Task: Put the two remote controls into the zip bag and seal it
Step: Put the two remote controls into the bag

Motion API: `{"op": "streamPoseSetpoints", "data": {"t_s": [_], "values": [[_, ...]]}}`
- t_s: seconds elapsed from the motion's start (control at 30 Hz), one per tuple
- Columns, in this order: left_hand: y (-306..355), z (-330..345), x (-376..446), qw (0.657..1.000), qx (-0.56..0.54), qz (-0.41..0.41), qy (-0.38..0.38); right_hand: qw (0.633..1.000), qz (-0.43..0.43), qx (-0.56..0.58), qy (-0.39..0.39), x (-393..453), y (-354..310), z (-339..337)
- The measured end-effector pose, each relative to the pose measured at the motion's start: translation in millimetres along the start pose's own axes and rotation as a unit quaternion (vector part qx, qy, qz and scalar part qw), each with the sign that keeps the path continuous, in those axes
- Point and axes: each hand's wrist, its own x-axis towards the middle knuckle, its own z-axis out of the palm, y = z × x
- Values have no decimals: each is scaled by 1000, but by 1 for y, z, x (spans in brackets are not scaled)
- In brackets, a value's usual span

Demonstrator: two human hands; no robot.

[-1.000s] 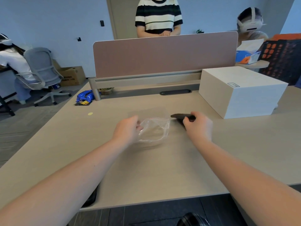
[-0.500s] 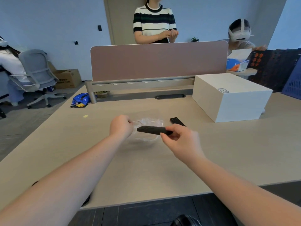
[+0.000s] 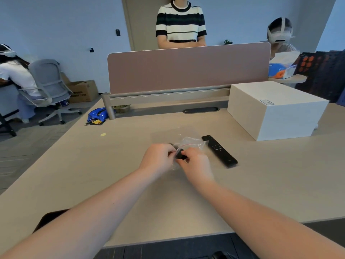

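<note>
Head view is showing my left hand point(image 3: 158, 157) pinching the bag point(image 3: 190, 143) mouth while my right hand point(image 3: 195, 162) is gripping one remote point(image 3: 180, 155) by its tail and feeding it in. The other remote point(image 3: 219, 150) is lying on the desk point(image 3: 261, 174), just beside the bag. I'm judging the film limp and slippery, the remotes stiff and light, so I'm taking each remote by its end.

Probably an office: desk point(image 3: 112, 184) with divider panel point(image 3: 186, 68), swivel chair point(image 3: 48, 81).
</note>
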Motion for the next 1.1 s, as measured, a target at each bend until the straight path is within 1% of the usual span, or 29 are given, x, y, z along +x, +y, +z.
{"op": "streamPoseSetpoints", "data": {"t_s": [0.07,0.17,0.3,0.5,0.63,0.7,0.77,0.83,0.9,0.93,1.03,1.1], "values": [[-5,1,-1,1000,-5,0,5,1000,-3,-5,-14,9,2,12],[-12,1,-1,1000,-9,-7,6,998,-3,-28,-58,20,0,27],[-22,3,1,999,-24,-19,14,990,1,-88,-110,28,3,40],[-27,6,2,999,-46,-23,10,975,-23,-187,-121,46,2,46],[-28,9,5,999,-42,-22,15,969,6,-212,-124,56,-2,44],[-27,10,6,999,-47,-24,16,960,3,-247,-129,58,-3,43],[-26,12,7,998,-51,-27,14,947,-17,-293,-134,60,-4,42],[-25,13,7,998,-51,-29,11,936,-35,-316,-154,61,-3,43],[-24,14,8,998,-46,-30,7,941,-24,-295,-166,62,0,44],[-24,14,9,999,-42,-30,4,949,-12,-271,-161,62,2,44],[-25,14,13,999,-24,-31,-3,979,7,-172,-113,56,9,34],[-25,14,15,999,-19,-33,-2,986,-11,-141,-86,48,15,21]]}}
